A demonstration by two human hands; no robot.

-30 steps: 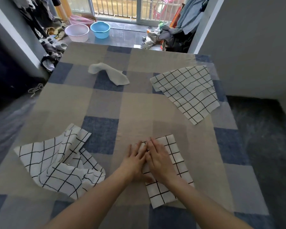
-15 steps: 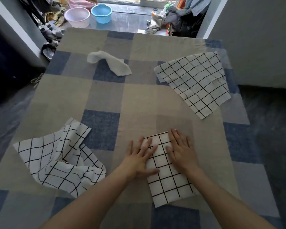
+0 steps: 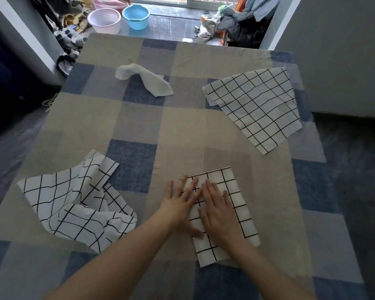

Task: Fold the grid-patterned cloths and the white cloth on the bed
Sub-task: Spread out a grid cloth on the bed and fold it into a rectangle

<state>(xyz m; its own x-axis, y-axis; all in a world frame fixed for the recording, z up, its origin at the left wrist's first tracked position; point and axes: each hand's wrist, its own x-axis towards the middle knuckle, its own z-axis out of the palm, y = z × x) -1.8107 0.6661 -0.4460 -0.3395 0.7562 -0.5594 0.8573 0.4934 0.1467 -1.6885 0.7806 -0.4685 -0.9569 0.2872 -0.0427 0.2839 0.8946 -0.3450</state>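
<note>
Head view, writing: no brand, label or readable lettering is showing anywhere
Head view, surface: a bed (image 3: 139,118) is lying under a cover of large tan, grey and blue squares, filling most of the picture
Head view, folded cloth: a folded grid-patterned cloth (image 3: 236,191) is lying flat on the near right part of the bed, a narrow rectangle with black lines on white
Head view, left hand: the left hand (image 3: 180,204) is lying palm down on the folded cloth's left edge, fingers straight and spread, thumb pointing toward the near end; its grip is pinching nothing
Head view, right hand: the right hand (image 3: 219,211) is pressing flat on the middle of the same cloth, fingers straight and close together, just beside the left hand and touching it
Head view, other cloths: a crumpled grid cloth (image 3: 74,204) is sitting on the near left of the bed; a flat grid cloth (image 3: 256,107) is lying spread at the far right, reaching the bed's edge; the white cloth (image 3: 143,81) is lying rumpled at the far middle
Head view, room: beyond the bed's far end a pink basin (image 3: 104,19) and a blue basin (image 3: 135,15) are standing on a glossy floor, with heaps of clothes (image 3: 232,24) to the right and grey walls at both sides
</note>
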